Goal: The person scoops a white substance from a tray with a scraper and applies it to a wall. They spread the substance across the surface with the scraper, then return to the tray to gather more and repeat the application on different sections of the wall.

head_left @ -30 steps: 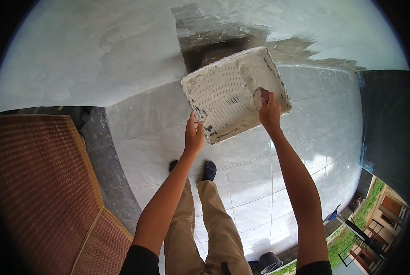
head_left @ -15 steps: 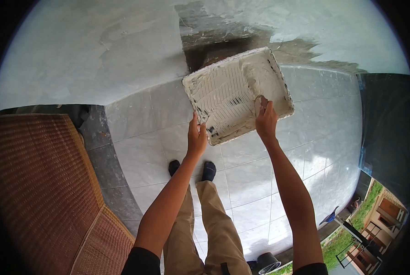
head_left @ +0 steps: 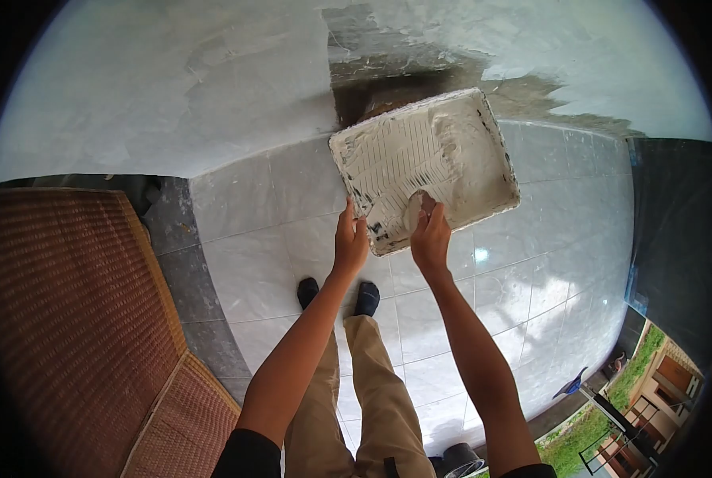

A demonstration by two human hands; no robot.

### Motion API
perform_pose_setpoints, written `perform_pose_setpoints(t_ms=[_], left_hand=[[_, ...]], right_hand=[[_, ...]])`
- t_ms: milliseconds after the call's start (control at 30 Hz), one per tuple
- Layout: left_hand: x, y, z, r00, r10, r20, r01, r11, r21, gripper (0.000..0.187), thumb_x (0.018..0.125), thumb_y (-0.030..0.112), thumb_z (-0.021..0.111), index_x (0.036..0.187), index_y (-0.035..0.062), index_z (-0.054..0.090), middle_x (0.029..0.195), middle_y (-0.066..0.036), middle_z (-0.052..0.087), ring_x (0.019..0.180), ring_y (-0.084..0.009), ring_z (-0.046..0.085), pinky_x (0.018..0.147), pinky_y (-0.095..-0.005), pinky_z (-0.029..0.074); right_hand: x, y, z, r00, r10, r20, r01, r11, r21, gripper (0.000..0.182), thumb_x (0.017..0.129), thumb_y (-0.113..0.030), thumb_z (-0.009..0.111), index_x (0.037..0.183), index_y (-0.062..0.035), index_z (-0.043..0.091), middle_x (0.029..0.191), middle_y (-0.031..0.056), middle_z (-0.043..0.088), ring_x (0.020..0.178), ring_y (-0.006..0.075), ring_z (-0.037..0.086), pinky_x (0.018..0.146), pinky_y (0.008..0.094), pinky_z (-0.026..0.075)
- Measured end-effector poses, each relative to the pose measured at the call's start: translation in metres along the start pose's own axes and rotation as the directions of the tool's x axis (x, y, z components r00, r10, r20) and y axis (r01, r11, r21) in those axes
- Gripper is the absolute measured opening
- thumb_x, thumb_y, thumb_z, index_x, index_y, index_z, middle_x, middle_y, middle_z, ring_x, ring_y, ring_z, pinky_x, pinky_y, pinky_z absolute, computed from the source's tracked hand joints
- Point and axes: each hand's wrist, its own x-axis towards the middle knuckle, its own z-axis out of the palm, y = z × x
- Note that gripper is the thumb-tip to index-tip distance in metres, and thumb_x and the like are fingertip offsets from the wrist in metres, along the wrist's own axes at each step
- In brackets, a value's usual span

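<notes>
Tray (head_left: 400, 155): coated in thick, off-white paste, matt, smeared smooth in places, ridged across one part, crusty at the rim. Floor tiles (head_left: 252, 255): smooth grey, glossy where light hits; wall (head_left: 213, 72): matt, patchy, rough bare patch (head_left: 404, 60) darker. Mat (head_left: 77, 295): coarse brown weave; trousers (head_left: 380, 366): matt tan cloth; socks (head_left: 367, 299): dark cloth.

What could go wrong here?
The left hand grips only one corner of the tray, so it might tip. The right hand has the scraper near the tray's rim; paste could spill onto the floor tiles by the socked feet.
</notes>
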Motion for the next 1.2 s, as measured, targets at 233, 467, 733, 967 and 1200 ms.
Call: perform_pose_setpoints(t_ms=[233, 467, 733, 967, 1200], left_hand=[[0.004, -0.016, -0.003, 0.999, -0.033, 0.039, 0.035, 0.998, -0.060, 0.054, 0.102, 0.019, 0.042, 0.152, 0.0042, 0.026, 0.152, -0.019, 0.033, 0.130, -0.0263, 0.046, 0.102, -0.0382, 0.046], [0.008, -0.024, -0.007, 0.993, -0.050, 0.105, 0.069, 0.980, -0.185, 0.053, 0.103, 0.019, 0.038, 0.152, 0.0040, 0.025, 0.154, -0.019, 0.028, 0.135, -0.0274, 0.040, 0.106, -0.0424, 0.043], [0.009, -0.028, 0.002, 0.999, -0.037, -0.033, 0.030, 0.977, -0.210, 0.050, 0.101, 0.020, 0.040, 0.144, -0.0043, 0.038, 0.140, -0.023, 0.047, 0.131, -0.0300, 0.046, 0.108, -0.0340, 0.035], [0.011, -0.017, -0.010, 0.995, -0.097, 0.033, 0.101, 0.981, -0.167, 0.049, 0.102, 0.024, 0.041, 0.142, -0.0047, 0.041, 0.139, -0.023, 0.047, 0.131, -0.0304, 0.046, 0.109, -0.0348, 0.034], [0.001, 0.030, -0.023, 0.994, 0.068, -0.090, -0.071, 0.997, -0.031, 0.045, 0.102, 0.023, 0.043, 0.137, -0.0056, 0.046, 0.132, -0.022, 0.052, 0.123, -0.0299, 0.052, 0.106, -0.0352, 0.038]], right_hand=[[-0.023, -0.025, 0.028, 0.995, 0.082, 0.051, -0.085, 0.994, 0.073, 0.017, 0.091, 0.001, 0.052, 0.106, 0.0048, 0.046, 0.097, 0.0325, 0.063, 0.090, 0.0505, 0.061, 0.073, 0.0523, 0.048], [-0.007, -0.030, 0.044, 1.000, 0.008, 0.003, -0.008, 0.987, 0.160, 0.019, 0.091, -0.008, 0.058, 0.104, 0.0019, 0.049, 0.086, 0.0294, 0.064, 0.081, 0.0499, 0.061, 0.066, 0.0510, 0.047], [0.011, -0.012, 0.029, 0.961, 0.076, 0.264, -0.120, 0.981, 0.155, 0.020, 0.089, -0.012, 0.061, 0.102, 0.0004, 0.051, 0.084, 0.0257, 0.065, 0.080, 0.0451, 0.063, 0.067, 0.0454, 0.049], [0.036, 0.012, 0.009, 0.775, 0.253, 0.580, -0.410, 0.899, 0.155, 0.026, 0.089, -0.013, 0.062, 0.110, 0.0018, 0.058, 0.092, 0.0132, 0.067, 0.080, 0.0238, 0.063, 0.070, 0.0355, 0.049], [0.051, 0.001, -0.050, 0.619, 0.324, 0.715, -0.754, 0.499, 0.427, 0.029, 0.095, -0.014, 0.058, 0.121, 0.0003, 0.058, 0.102, 0.0042, 0.065, 0.084, 0.0117, 0.060, 0.076, 0.0286, 0.048]])
